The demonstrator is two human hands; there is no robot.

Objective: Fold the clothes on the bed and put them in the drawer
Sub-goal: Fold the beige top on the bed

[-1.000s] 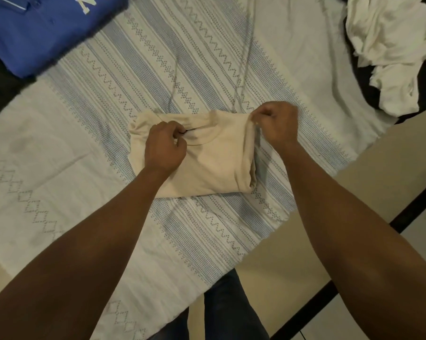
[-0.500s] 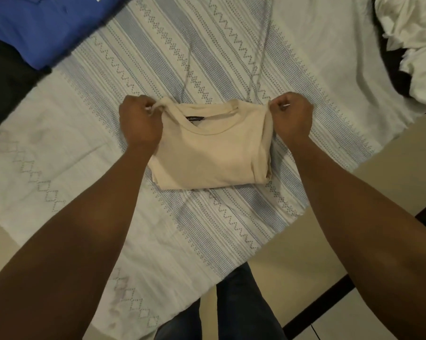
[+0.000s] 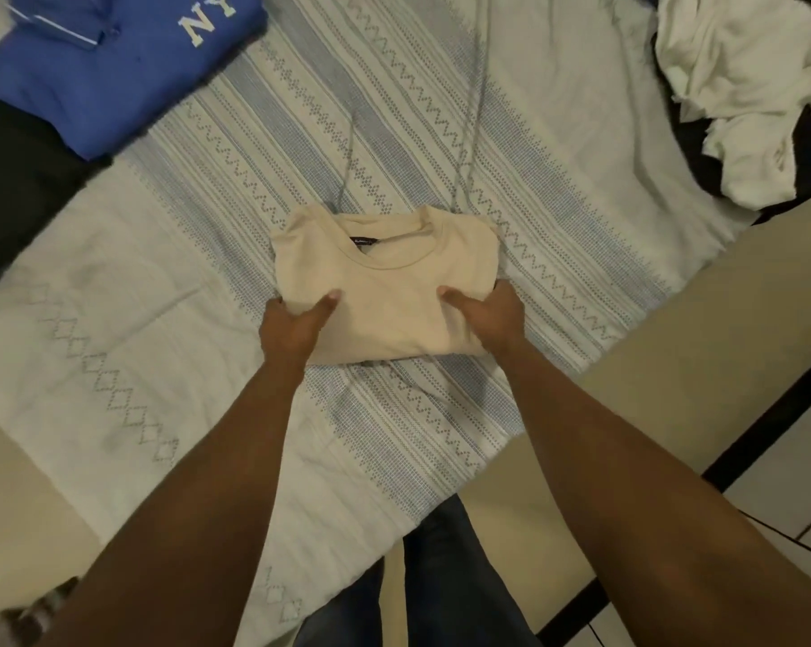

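Looking down from the head view, we clamp the folded beige shirt [image 3: 385, 273] at its near corners on the bed cover [image 3: 557, 203], left hand [image 3: 296, 329] and right hand [image 3: 487, 319] each with the thumb on top and fingers tucked under. Lifted by this edge alone, the far layers could sag open, we judge. No drawer shows; a blue top [image 3: 114, 72] lies far left and unfolded white clothes [image 3: 744, 86] far right

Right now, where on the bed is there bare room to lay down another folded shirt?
Free: the bedspread between the blue sweatshirt and the beige shirt; the pale stretch left of the beige shirt, on the near side of the black garment; the strip between it and the white pile. Crowded: both far corners, where those clothes lie.
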